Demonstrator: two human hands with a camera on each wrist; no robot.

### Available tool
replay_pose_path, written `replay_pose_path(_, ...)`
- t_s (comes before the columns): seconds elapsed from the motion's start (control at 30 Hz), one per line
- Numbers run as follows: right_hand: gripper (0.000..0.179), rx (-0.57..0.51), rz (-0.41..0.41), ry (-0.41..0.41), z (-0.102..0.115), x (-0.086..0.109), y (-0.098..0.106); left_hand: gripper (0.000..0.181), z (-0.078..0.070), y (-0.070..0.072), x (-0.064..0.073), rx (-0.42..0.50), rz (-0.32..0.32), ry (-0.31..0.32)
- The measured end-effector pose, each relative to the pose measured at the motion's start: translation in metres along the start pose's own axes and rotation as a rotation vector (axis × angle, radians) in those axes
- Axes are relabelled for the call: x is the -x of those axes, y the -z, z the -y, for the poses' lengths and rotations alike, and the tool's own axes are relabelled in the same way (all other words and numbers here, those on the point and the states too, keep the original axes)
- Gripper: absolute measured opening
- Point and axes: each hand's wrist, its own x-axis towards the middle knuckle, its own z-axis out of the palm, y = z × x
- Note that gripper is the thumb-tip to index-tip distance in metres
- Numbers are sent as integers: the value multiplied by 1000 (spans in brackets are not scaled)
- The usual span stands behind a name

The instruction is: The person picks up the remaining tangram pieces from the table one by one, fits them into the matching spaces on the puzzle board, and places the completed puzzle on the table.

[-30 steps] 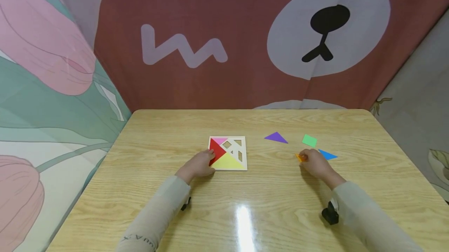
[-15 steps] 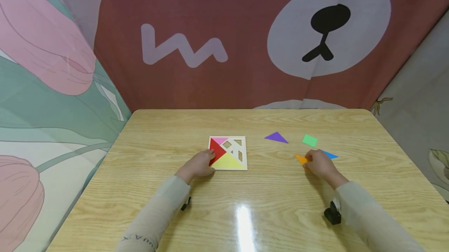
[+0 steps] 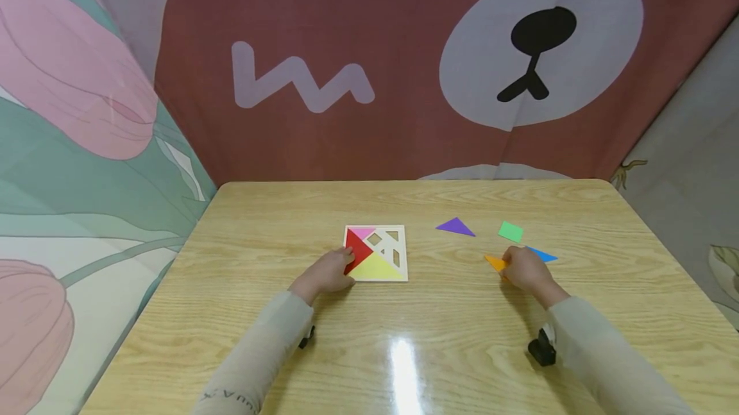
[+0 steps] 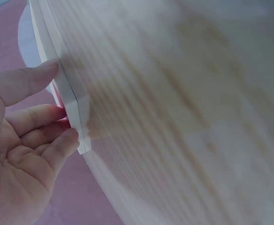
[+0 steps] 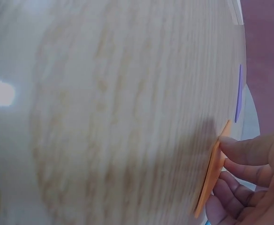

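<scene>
A white tangram board [image 3: 405,254] lies left of the table's middle. It bears a red triangle [image 3: 358,249], a yellow triangle [image 3: 378,269] and a pink piece [image 3: 362,231], beside several open cut-outs. My left hand [image 3: 326,271] holds the board at its near left corner, some fingers over the red triangle; in the left wrist view the thumb [image 4: 34,80] touches the white edge. With thumb and fingers, my right hand [image 3: 526,269] pinches an orange tangram piece [image 5: 213,171], low at the tabletop. The fingers hide part of it in the head view.
Behind the right hand lie a green piece [image 3: 510,231] and, partly covered by the hand, a blue triangle [image 3: 543,254]. A purple triangle [image 3: 456,227] lies between them and the board. A printed curtain [image 3: 404,139] hangs beyond the wooden table's [image 3: 277,210] far edge.
My right hand has shifted slightly right, and more of the orange piece shows left of its fingers. The blue triangle is more covered. My left hand stays at the board.
</scene>
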Motion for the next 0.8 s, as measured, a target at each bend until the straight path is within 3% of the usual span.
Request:
replay_pose_path(0.5, 28, -72, 19, -14, -4, -1, 2, 55, 0, -3, -3, 17, 20, 42)
replay_pose_path(0.8, 13, -136, 29, -17, -4, -1, 6, 55, 0, -3, -3, 34, 28, 73)
